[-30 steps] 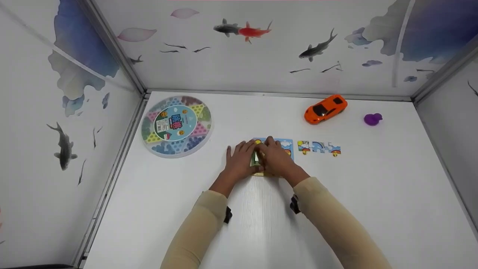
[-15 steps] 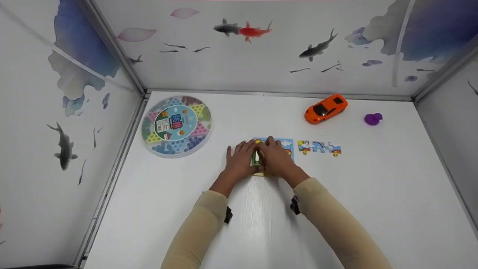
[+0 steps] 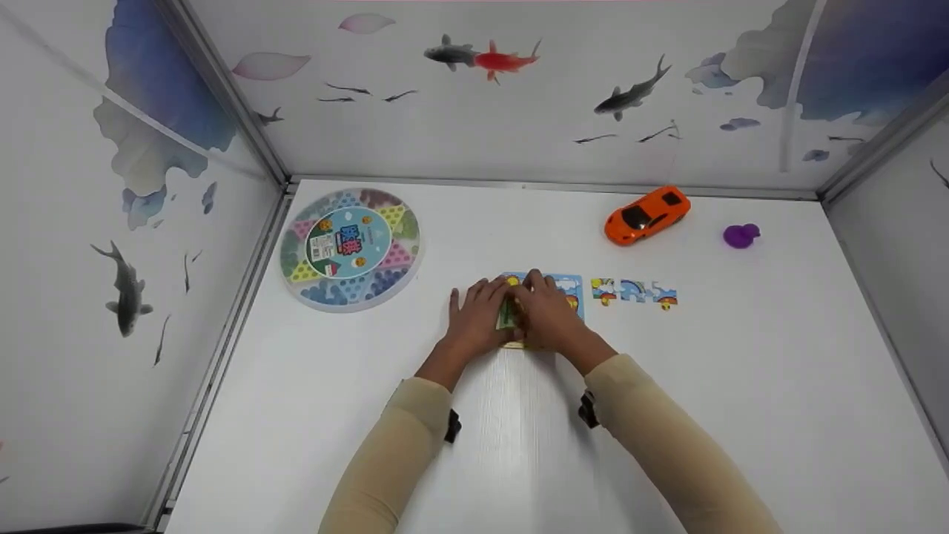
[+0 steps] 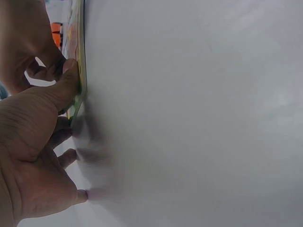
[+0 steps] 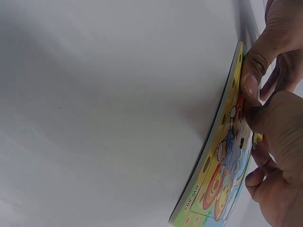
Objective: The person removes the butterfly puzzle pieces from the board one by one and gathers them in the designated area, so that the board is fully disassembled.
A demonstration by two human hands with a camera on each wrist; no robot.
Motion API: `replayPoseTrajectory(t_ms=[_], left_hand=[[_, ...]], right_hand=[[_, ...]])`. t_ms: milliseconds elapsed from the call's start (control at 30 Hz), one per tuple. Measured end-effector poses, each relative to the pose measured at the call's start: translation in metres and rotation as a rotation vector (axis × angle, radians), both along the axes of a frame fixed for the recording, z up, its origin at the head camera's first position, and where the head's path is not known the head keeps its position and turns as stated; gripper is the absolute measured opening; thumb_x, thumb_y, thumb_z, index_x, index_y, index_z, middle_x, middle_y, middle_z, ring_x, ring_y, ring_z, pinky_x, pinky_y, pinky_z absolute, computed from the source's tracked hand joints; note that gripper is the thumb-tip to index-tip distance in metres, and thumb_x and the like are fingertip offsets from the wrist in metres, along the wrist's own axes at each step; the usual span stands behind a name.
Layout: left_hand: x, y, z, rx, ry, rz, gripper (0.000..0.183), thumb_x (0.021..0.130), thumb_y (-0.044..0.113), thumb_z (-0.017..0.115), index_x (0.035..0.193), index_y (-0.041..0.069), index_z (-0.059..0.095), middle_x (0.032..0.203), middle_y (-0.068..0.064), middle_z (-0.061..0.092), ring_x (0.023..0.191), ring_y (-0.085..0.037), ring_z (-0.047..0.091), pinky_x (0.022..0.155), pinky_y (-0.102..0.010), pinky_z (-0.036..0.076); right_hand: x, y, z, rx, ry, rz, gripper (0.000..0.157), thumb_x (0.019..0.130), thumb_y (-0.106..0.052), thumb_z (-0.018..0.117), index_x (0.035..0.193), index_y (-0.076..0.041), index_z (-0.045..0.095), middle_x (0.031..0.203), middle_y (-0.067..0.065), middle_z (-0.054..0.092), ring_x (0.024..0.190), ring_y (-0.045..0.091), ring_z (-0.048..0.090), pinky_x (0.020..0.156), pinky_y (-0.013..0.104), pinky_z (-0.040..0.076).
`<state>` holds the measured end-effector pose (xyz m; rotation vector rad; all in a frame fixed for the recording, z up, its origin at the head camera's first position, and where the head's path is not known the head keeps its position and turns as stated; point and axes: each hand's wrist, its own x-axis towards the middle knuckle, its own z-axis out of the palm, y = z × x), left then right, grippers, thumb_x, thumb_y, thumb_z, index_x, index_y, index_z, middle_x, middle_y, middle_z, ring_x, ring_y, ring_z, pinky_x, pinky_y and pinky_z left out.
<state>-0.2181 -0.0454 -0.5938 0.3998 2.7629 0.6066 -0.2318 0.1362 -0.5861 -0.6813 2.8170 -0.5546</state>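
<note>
In the head view a colourful jigsaw board (image 3: 511, 345) lies under both hands. My left hand (image 3: 474, 325) rests spread over its left end. The thumb lies on the near rim in the left wrist view, while other fingertips reach down to the table beside the board. My right hand (image 3: 550, 315) bends over the middle of the board, thumb and fingers curled together on a puzzle piece (image 5: 257, 138), of which only a yellow bit shows. Cartoon figures and a yellow border cover the board (image 5: 222, 175) in the right wrist view. The fingers hide much of the picture.
Several loose puzzle pieces (image 3: 632, 291) form a row right of the board. Behind them stand an orange toy car (image 3: 646, 216) and a purple toy duck (image 3: 741, 236). A round Chinese checkers set (image 3: 350, 250) lies at the back left. Printed wall panels (image 3: 519, 126) enclose the table.
The small white patch on the board between the hands now shows green. Both hands stay almost in place, with only slight movement of the right fingers.
</note>
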Motion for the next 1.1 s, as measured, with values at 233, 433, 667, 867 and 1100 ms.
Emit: replayPoseTrajectory(t_ms=[233, 433, 667, 867, 1100], left_hand=[[-0.001, 0.0, -0.001, -0.008, 0.004, 0.0, 0.092, 0.102, 0.058, 0.075, 0.176, 0.026, 0.031, 0.186, 0.006, 0.024, 0.173, -0.026, 0.02, 0.137, -0.072, 0.011], [-0.001, 0.0, -0.001, -0.032, 0.001, -0.004, 0.092, 0.102, 0.059, 0.074, 0.177, 0.025, 0.03, 0.186, 0.008, 0.022, 0.173, -0.025, 0.02, 0.137, -0.071, 0.012], [-0.001, 0.001, 0.0, -0.019, 0.003, -0.006, 0.093, 0.102, 0.06, 0.074, 0.177, 0.025, 0.03, 0.186, 0.007, 0.023, 0.173, -0.026, 0.02, 0.137, -0.071, 0.012], [-0.003, 0.001, -0.003, -0.003, 0.0, 0.01, 0.093, 0.102, 0.06, 0.074, 0.176, 0.024, 0.032, 0.185, 0.005, 0.027, 0.172, -0.027, 0.022, 0.137, -0.072, 0.012], [-0.003, 0.001, -0.002, 0.008, -0.028, 0.011, 0.095, 0.101, 0.06, 0.075, 0.177, 0.023, 0.03, 0.186, 0.007, 0.023, 0.174, -0.025, 0.018, 0.138, -0.071, 0.008]], right_hand=[[0.0, 0.003, 0.0, 0.043, 0.011, 0.035, 0.068, 0.096, -0.02, 0.089, 0.157, -0.011, 0.061, 0.147, 0.021, 0.052, 0.132, 0.04, 0.05, 0.112, 0.065, 0.053], [0.0, 0.005, 0.0, 0.091, 0.035, 0.06, 0.066, 0.096, -0.03, 0.089, 0.153, -0.01, 0.062, 0.146, 0.018, 0.053, 0.135, 0.04, 0.05, 0.113, 0.063, 0.051], [0.003, 0.01, 0.0, 0.128, 0.103, 0.068, 0.06, 0.098, -0.033, 0.087, 0.148, -0.01, 0.064, 0.147, 0.018, 0.054, 0.137, 0.04, 0.05, 0.114, 0.065, 0.048], [0.002, 0.021, -0.001, 0.09, 0.124, 0.054, 0.051, 0.1, -0.028, 0.085, 0.144, -0.011, 0.065, 0.146, 0.018, 0.056, 0.134, 0.04, 0.052, 0.11, 0.062, 0.048], [0.003, 0.041, -0.002, 0.038, 0.15, 0.034, 0.041, 0.102, -0.02, 0.082, 0.139, -0.014, 0.065, 0.143, 0.016, 0.056, 0.129, 0.038, 0.053, 0.109, 0.059, 0.048]])
